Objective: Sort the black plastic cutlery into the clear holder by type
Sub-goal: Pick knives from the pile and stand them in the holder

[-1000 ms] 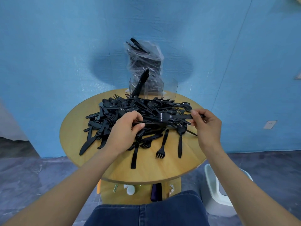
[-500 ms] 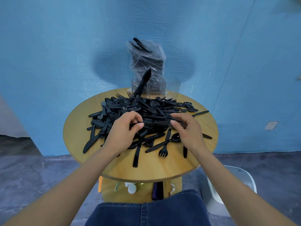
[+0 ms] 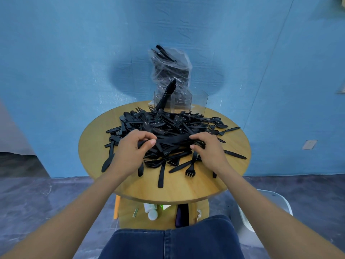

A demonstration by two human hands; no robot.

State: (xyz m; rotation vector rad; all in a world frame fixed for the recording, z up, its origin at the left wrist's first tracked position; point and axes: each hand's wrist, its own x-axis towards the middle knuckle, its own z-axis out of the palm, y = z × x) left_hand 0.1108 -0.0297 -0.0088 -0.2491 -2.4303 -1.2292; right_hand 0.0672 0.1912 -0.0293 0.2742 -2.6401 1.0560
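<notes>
A heap of black plastic cutlery (image 3: 168,124) with forks, spoons and knives covers the middle of the round wooden table (image 3: 186,186). My left hand (image 3: 134,148) and my right hand (image 3: 207,148) each pinch one end of a bundle of black knives (image 3: 171,141) held level just above the heap's near side. The clear holder (image 3: 199,100) stands at the table's far edge. Several black pieces lean upright in its left compartment (image 3: 164,100). Its right compartment looks empty.
A crumpled clear plastic bag (image 3: 171,71) with black cutlery stands behind the holder against the blue wall. Loose forks and knives (image 3: 190,165) lie near the table's front edge. A white chair (image 3: 261,208) is at the lower right. Bottles sit on the shelf under the table.
My right hand has moved left from the table's right side to the bundle's end, close to my left hand. The view has shifted slightly.
</notes>
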